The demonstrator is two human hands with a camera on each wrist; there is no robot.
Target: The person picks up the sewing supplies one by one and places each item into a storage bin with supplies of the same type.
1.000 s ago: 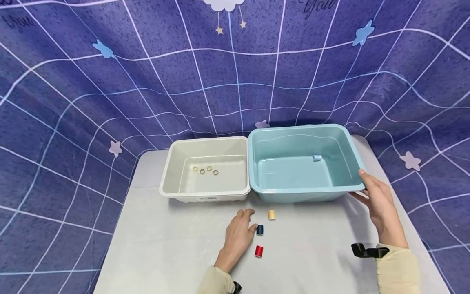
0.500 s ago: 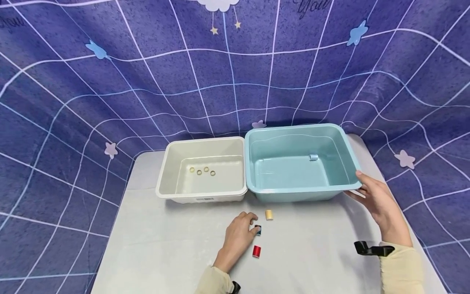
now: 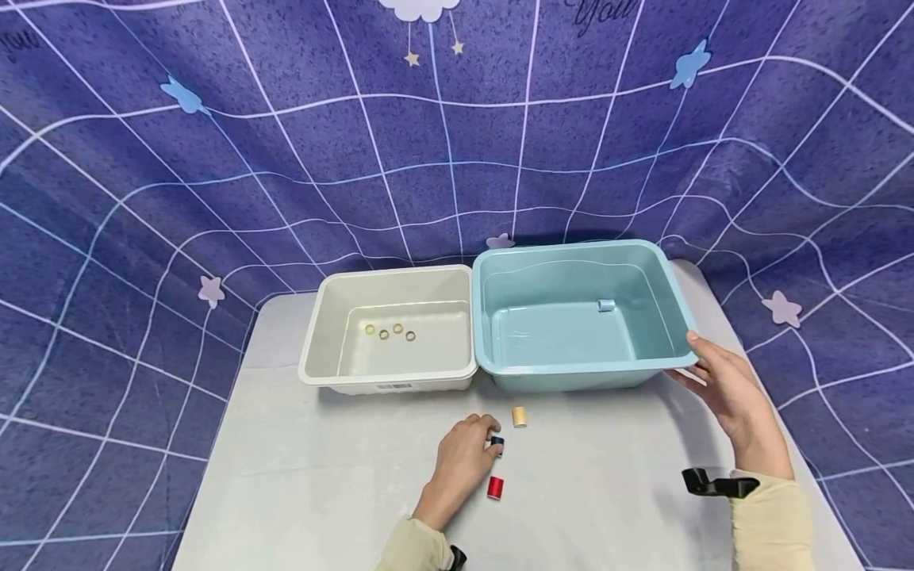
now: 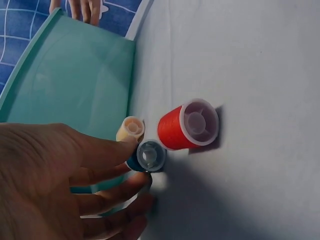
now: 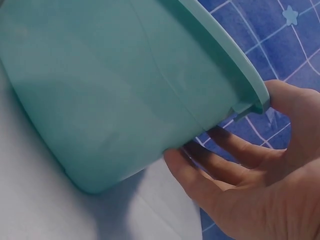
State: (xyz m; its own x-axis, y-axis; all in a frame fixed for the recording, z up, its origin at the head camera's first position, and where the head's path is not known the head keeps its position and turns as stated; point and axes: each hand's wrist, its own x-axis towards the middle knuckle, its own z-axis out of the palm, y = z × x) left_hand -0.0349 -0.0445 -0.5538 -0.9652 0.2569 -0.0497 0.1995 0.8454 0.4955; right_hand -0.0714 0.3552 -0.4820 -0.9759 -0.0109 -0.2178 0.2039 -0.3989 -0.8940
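Note:
My left hand (image 3: 460, 460) pinches a dark blue thread spool (image 3: 497, 441) between thumb and fingers on the white table. In the left wrist view, the thumb lies along one side of this spool (image 4: 151, 155) and the fingers curl at the other. A red thread spool (image 3: 495, 488) lies nearer me, and a yellow one (image 3: 519, 416) just beyond. At the near right corner of the teal basin (image 3: 581, 369), my right hand (image 3: 735, 396) holds on, thumb at the rim and fingers against the wall below. A light blue spool (image 3: 605, 305) lies inside that basin.
Left of the teal basin, side by side with it, stands a white basin (image 3: 385, 379) with several small gold-coloured rings (image 3: 397, 328) on its floor. A purple-blue patterned curtain (image 3: 343, 159) hangs behind and around the white table (image 3: 300, 476).
My left fingers have closed around the dark blue spool from beside it. The right hand keeps its place at the basin corner. The whole head view has shifted slightly left.

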